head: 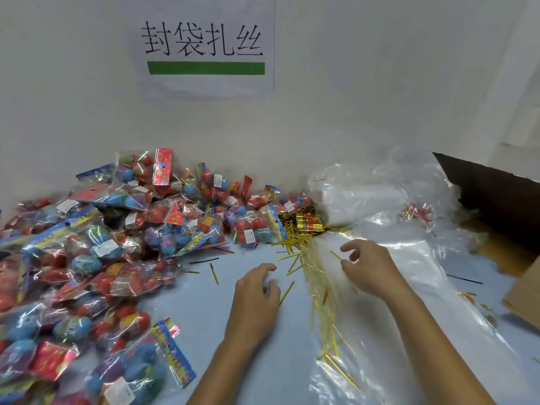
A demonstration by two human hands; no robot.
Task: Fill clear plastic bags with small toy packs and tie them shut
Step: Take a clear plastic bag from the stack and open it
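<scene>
On our left the toy packs (96, 247) lie heaped on the table. Our left hand (257, 290) hovers loosely curled, holding nothing. Our right hand (368, 266) pinches one gold twist tie (335, 254) over the clear bags (409, 287); we should lift it singly.

The light is soft, even and fairly bright, coming from overhead, so shadows under the hands are faint. Glare breaks into white streaks on the clear plastic bags (409, 258) at the table's right side and glints on the toy packs (87, 244) heaped at its left edge. The gold twist ties (318, 282) smear with motion blur. Wide-angle distortion bends the edges, and the lower corners go soft.
</scene>
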